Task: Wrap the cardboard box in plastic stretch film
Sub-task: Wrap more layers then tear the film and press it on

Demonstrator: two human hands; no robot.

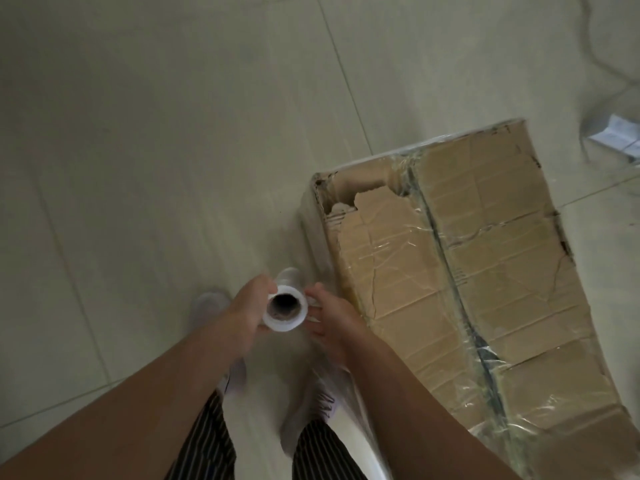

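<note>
A long, worn cardboard box (pixel 460 271) lies on the tiled floor at the right, its top torn at the far left corner and covered with wrinkled clear film. I hold an upright roll of stretch film (pixel 284 308) just left of the box, its hollow core facing me. My left hand (pixel 247 306) grips the roll's left side. My right hand (pixel 330 317) touches its right side, fingers spread along it. A sheet of film (pixel 341 403) stretches from the roll down along the box's near side.
Pale floor tiles (pixel 156 150) spread to the left and far side. A small white packet (pixel 620 135) and a thin cable (pixel 595 57) lie at the far right. My feet in white shoes (pixel 207 304) stand under the roll.
</note>
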